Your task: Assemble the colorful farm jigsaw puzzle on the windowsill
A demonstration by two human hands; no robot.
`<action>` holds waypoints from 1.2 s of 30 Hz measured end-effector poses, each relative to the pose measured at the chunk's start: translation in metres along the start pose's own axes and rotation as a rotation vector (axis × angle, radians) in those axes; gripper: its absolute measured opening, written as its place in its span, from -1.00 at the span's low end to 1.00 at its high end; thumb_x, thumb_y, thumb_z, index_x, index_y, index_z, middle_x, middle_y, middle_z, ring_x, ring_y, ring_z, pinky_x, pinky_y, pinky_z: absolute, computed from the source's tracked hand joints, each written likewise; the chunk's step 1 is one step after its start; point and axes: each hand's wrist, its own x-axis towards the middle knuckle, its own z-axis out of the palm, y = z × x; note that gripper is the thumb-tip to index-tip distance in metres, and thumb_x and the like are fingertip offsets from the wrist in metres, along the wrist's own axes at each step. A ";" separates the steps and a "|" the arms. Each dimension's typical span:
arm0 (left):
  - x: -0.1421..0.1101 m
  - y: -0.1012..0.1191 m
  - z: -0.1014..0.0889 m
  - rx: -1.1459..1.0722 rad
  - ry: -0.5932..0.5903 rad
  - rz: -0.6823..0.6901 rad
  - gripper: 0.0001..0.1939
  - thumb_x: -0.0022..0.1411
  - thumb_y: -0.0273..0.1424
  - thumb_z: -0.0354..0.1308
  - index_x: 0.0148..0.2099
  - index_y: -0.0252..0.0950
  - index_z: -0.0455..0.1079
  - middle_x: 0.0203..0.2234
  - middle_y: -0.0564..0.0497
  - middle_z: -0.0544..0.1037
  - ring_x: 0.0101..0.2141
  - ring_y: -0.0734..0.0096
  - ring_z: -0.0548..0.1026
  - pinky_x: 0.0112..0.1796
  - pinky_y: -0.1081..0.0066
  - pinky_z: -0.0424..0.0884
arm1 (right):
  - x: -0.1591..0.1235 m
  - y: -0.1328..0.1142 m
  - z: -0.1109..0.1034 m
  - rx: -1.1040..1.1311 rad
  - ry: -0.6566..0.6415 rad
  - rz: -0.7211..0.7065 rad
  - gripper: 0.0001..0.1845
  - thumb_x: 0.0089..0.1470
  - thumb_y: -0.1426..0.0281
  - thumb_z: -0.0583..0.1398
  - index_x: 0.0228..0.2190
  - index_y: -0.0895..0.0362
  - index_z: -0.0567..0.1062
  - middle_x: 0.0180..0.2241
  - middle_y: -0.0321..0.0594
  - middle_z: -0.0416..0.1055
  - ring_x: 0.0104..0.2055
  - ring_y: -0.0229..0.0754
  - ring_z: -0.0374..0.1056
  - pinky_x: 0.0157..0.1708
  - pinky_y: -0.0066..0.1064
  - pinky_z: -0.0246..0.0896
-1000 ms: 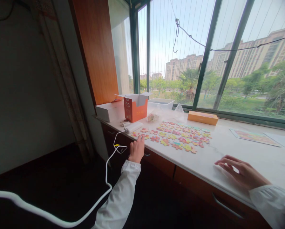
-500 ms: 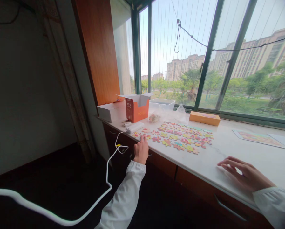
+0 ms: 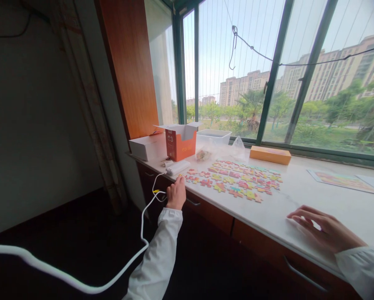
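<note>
Colourful jigsaw puzzle pieces (image 3: 229, 180) lie face up in loose rows on the white marbled countertop (image 3: 283, 183). At the left end of these rows, by the counter's front edge, is my left hand (image 3: 176, 193). Its fingers are drawn together on a yellowish puzzle piece (image 3: 182, 176), mostly hidden by the fingertips. Farther right, my right hand (image 3: 326, 227) rests on the countertop with its fingers stretched out and holds nothing. The pieces are well apart from it.
A white power strip (image 3: 177, 167) with a white cable (image 3: 143, 225) lies beside my left hand. Behind stand an orange box (image 3: 180, 146), a white box (image 3: 147, 146), a clear tub (image 3: 213, 136) and a yellow box (image 3: 270, 155). A picture sheet (image 3: 340, 181) lies right.
My left hand has shifted left along the counter edge, onto the leftmost puzzle pieces. My right hand stays in place on the countertop.
</note>
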 end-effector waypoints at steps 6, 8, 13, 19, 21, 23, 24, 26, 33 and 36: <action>0.000 0.004 -0.002 -0.012 -0.008 -0.011 -0.46 0.39 -0.53 -0.29 0.29 -0.25 0.27 0.24 -0.24 0.30 -0.15 0.14 0.57 -0.16 0.17 0.49 | 0.001 0.004 -0.006 0.051 -0.100 -0.011 -0.54 0.25 -0.01 0.04 -0.28 -0.03 0.61 -0.26 -0.14 0.54 -0.34 -0.16 0.46 -0.27 -0.37 0.35; -0.002 0.005 -0.005 -0.028 -0.004 -0.008 -0.44 0.39 -0.54 -0.28 0.33 -0.22 0.23 0.27 -0.22 0.27 -0.15 0.16 0.57 -0.15 0.17 0.49 | 0.001 0.004 -0.007 0.042 -0.108 -0.013 -0.54 0.24 -0.02 0.04 -0.27 -0.02 0.61 -0.27 -0.15 0.54 -0.33 -0.15 0.46 -0.26 -0.37 0.35; -0.009 0.010 -0.009 -0.084 -0.004 0.142 -0.39 0.38 -0.54 -0.23 0.36 0.03 0.18 0.32 -0.05 0.22 -0.10 0.19 0.56 -0.08 0.18 0.48 | 0.001 0.004 -0.007 0.028 -0.122 0.000 -0.55 0.24 -0.01 0.04 -0.28 -0.04 0.61 -0.26 -0.17 0.54 -0.33 -0.16 0.47 -0.28 -0.39 0.34; -0.014 0.017 -0.005 -0.102 -0.013 0.201 -0.40 0.39 -0.54 -0.22 0.32 0.06 0.25 0.28 0.01 0.29 -0.08 0.19 0.56 -0.08 0.20 0.48 | 0.002 -0.001 -0.008 0.037 -0.111 0.005 -0.51 0.24 -0.02 0.03 -0.29 -0.01 0.62 -0.27 -0.11 0.54 -0.36 -0.15 0.46 -0.30 -0.39 0.35; -0.014 0.018 -0.004 -0.101 -0.006 0.194 -0.41 0.39 -0.54 -0.22 0.33 0.05 0.24 0.28 -0.02 0.30 -0.10 0.19 0.56 -0.09 0.20 0.48 | 0.003 -0.003 -0.008 0.039 -0.102 0.002 -0.48 0.24 -0.03 0.01 -0.31 0.01 0.62 -0.28 -0.09 0.54 -0.35 -0.14 0.47 -0.29 -0.39 0.35; -0.015 0.019 -0.003 -0.096 0.002 0.191 -0.42 0.40 -0.53 -0.23 0.33 0.03 0.24 0.28 -0.03 0.29 -0.13 0.19 0.57 -0.11 0.19 0.49 | 0.003 -0.004 -0.009 0.044 -0.099 -0.002 -0.48 0.24 -0.03 0.01 -0.32 0.02 0.62 -0.28 -0.08 0.54 -0.34 -0.13 0.47 -0.27 -0.39 0.35; -0.015 0.020 -0.003 -0.093 0.005 0.189 -0.42 0.40 -0.52 -0.23 0.33 0.02 0.24 0.29 -0.03 0.28 -0.14 0.19 0.57 -0.12 0.19 0.49 | 0.003 -0.005 -0.009 0.044 -0.099 -0.001 -0.49 0.24 -0.03 0.02 -0.31 0.02 0.61 -0.28 -0.08 0.54 -0.34 -0.14 0.47 -0.27 -0.39 0.35; -0.016 0.022 -0.002 -0.088 0.006 0.182 -0.42 0.40 -0.52 -0.24 0.33 0.01 0.24 0.29 -0.03 0.27 -0.14 0.20 0.58 -0.13 0.20 0.49 | 0.002 -0.005 -0.009 0.041 -0.095 0.003 -0.50 0.24 -0.03 0.03 -0.31 0.01 0.61 -0.27 -0.09 0.55 -0.34 -0.14 0.46 -0.26 -0.38 0.36; -0.016 0.019 0.002 -0.089 0.015 0.127 -0.41 0.39 -0.53 -0.25 0.36 -0.03 0.19 0.32 -0.03 0.23 -0.12 0.20 0.57 -0.11 0.21 0.49 | 0.001 -0.001 -0.008 0.044 -0.104 -0.013 -0.54 0.25 0.01 0.04 -0.29 0.00 0.62 -0.27 -0.10 0.54 -0.30 -0.13 0.48 -0.24 -0.39 0.34; -0.012 0.011 0.004 -0.069 0.028 0.058 -0.41 0.38 -0.54 -0.26 0.38 -0.15 0.16 0.33 -0.11 0.20 -0.12 0.16 0.57 -0.12 0.17 0.50 | 0.002 0.008 -0.008 0.038 -0.127 -0.013 -0.55 0.26 0.03 0.04 -0.27 0.00 0.62 -0.24 -0.09 0.55 -0.29 -0.13 0.49 -0.23 -0.39 0.35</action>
